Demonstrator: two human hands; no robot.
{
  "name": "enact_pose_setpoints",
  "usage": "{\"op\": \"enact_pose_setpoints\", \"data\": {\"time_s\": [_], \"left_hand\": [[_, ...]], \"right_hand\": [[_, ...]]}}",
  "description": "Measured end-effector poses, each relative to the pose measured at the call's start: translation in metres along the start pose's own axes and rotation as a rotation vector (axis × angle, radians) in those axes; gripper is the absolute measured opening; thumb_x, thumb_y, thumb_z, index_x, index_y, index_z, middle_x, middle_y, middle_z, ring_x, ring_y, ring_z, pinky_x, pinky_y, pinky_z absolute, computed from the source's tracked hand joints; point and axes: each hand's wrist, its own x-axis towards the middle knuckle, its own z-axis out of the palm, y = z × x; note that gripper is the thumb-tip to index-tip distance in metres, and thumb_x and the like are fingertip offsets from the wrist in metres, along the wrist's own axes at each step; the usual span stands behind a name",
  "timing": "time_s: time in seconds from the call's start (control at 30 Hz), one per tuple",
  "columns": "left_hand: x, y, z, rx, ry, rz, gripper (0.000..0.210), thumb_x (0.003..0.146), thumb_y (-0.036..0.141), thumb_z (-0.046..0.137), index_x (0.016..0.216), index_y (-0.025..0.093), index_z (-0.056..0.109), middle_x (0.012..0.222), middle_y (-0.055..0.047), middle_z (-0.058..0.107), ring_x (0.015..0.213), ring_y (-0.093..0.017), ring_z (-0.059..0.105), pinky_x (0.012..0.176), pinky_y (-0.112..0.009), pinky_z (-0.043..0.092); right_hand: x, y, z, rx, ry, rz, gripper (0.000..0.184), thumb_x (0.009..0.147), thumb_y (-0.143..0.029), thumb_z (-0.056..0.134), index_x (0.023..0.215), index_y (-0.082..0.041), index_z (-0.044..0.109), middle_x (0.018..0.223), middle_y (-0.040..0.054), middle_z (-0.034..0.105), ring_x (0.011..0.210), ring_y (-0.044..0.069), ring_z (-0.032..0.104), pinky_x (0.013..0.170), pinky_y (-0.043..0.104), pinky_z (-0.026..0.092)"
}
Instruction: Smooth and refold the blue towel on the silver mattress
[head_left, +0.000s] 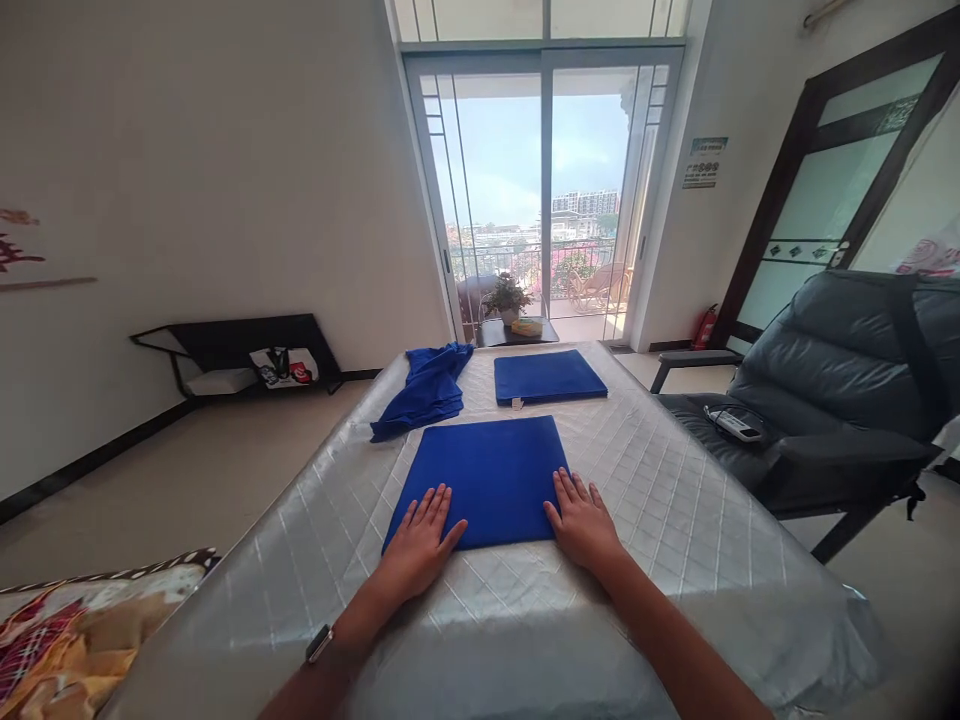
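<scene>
A flat blue folded cloth (491,475) lies in front of me on the quilted white mattress cover (645,500). On its near left corner my left hand (421,530) rests flat, fingers stretched out. My right hand (585,515) lies open along the right edge, its fingertips on the cloth. Farther back sits a second blue folded cloth (551,376) with a small white tag on its near edge. To the left of that, a crumpled blue cloth (431,385) is spread loosely. Neither hand grips anything.
A dark armchair (847,350) with a white device (733,424) on its seat stands at the right. Behind the bed is a small table (491,332) with a potted plant (508,292), before sliding glass doors. A patterned blanket (82,640) lies at the lower left.
</scene>
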Motion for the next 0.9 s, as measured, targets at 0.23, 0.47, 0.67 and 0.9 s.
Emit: {"op": "enact_pose_setpoints", "data": {"time_s": [0.23,0.47,0.67,0.9], "left_hand": [[-0.026,-0.036,0.009,0.011,0.054,-0.145,0.084,0.097,0.068,0.016,0.158,0.009,0.021,0.165,-0.012,0.017,0.153,-0.027,0.015,0.122,-0.047,0.021],[-0.025,-0.027,0.007,-0.019,0.088,-0.145,0.086,0.097,0.069,0.018,0.157,0.007,0.024,0.164,-0.013,0.02,0.152,-0.028,0.016,0.123,-0.046,0.021],[-0.024,-0.025,0.014,-0.013,0.144,-0.147,0.086,0.096,0.068,0.02,0.156,0.006,0.028,0.162,-0.015,0.025,0.151,-0.029,0.02,0.122,-0.046,0.023],[-0.027,-0.019,0.004,-0.046,0.1,-0.19,0.088,0.096,0.069,0.021,0.157,0.007,0.024,0.164,-0.013,0.02,0.152,-0.029,0.019,0.123,-0.046,0.023]], "right_hand": [[0.003,0.003,0.006,-0.03,0.016,0.002,0.066,0.102,-0.05,0.018,0.161,-0.018,0.013,0.166,0.0014,0.01,0.154,0.021,0.006,0.123,0.045,0.005],[0.001,0.001,-0.001,-0.088,-0.006,0.007,0.066,0.103,-0.05,0.016,0.16,-0.017,0.012,0.166,0.0006,0.011,0.153,0.021,0.008,0.124,0.044,0.008],[0.002,0.0,-0.01,-0.195,-0.018,-0.003,0.067,0.102,-0.051,0.016,0.16,-0.016,0.017,0.166,0.0023,0.013,0.153,0.024,0.009,0.123,0.049,0.006],[0.043,-0.016,-0.037,-0.214,-0.015,-0.008,0.068,0.102,-0.049,0.013,0.16,-0.014,0.018,0.166,0.004,0.013,0.153,0.023,0.01,0.123,0.048,0.007]]}}
